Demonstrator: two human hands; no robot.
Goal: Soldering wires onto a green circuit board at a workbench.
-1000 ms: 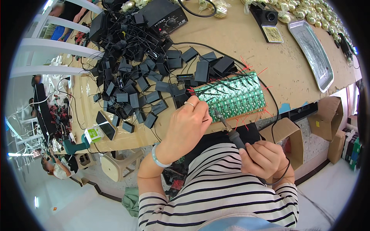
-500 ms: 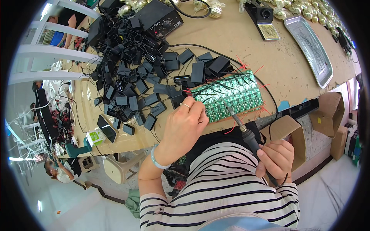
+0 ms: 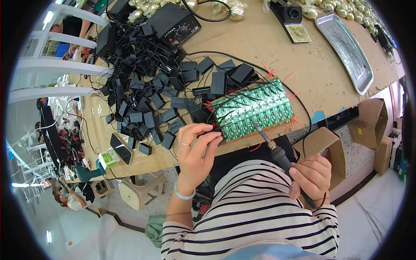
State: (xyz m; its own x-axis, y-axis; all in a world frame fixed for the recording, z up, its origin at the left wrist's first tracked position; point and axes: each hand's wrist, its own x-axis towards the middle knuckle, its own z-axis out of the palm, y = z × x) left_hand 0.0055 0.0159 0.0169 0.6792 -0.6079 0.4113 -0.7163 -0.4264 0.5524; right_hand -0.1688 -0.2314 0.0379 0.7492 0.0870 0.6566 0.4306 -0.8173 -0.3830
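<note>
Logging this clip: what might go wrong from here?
If the soldering iron in the right hand is hot, a slip leftward might burn the left hand, which is at the near left corner of the green circuit board.
A wobble could mark neighbouring spots, since the tip is over closely packed circuits.
The black cable passing the board's right end might snag.

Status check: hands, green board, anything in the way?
Right hand: gripping soldering iron. Left hand: at left end of green board. Black wires across board.
</note>
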